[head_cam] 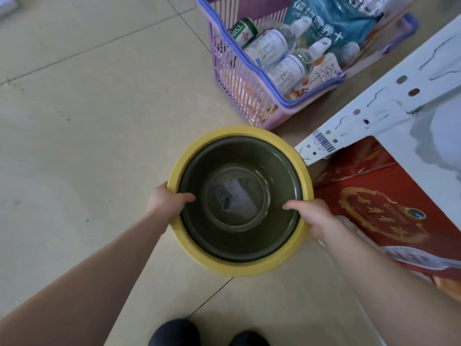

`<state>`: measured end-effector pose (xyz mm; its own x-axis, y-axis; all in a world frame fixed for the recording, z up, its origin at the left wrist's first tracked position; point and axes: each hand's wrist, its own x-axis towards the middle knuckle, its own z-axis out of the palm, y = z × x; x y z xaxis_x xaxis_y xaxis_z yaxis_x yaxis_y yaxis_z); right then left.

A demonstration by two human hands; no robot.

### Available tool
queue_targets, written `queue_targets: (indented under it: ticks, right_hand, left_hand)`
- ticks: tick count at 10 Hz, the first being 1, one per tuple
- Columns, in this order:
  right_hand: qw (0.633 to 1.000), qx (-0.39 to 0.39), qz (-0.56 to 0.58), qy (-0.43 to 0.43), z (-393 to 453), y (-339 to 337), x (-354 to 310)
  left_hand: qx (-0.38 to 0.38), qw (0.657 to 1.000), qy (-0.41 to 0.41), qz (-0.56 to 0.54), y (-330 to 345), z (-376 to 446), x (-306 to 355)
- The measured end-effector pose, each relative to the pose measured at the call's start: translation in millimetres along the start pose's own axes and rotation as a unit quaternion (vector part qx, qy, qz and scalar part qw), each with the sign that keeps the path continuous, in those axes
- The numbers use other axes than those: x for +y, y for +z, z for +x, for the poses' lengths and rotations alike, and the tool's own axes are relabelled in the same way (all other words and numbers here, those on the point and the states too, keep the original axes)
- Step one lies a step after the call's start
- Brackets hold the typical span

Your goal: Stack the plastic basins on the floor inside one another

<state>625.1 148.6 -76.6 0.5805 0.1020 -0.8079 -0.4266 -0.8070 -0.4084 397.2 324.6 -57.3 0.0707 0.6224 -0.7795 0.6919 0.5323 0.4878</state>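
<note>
A dark olive basin (212,236) sits nested inside a larger yellow basin (197,257), whose rim shows as a ring all around it. A pale label or reflection lies at the dark basin's bottom. My left hand (166,201) grips the left rims, thumb over the edge into the dark basin. My right hand (315,216) grips the right rims the same way. The stack is held above the tiled floor, in front of my feet.
A purple plastic basket (232,78) with bottles and packets stands just beyond the basins. A white metal shelf frame (374,106) and a red box (389,196) lie close on the right. Beige floor tiles (87,121) spread to the left. My dark shoes (174,332) are below.
</note>
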Motion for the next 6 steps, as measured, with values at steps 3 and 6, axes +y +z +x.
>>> queue_targets:
  ticks: [3, 6]
  right_hand:
    - [1.0, -0.005, -0.009, -0.001, 24.1, 6.5, 9.9]
    - [0.998, 0.003, -0.057, -0.021, -46.9, -13.9, 9.1]
  left_hand:
    - [0.028, 0.999, 0.011, 0.013, 9.3, 14.3, -12.0]
    - [0.027, 0.998, -0.014, 0.048, -27.7, -50.3, -1.9]
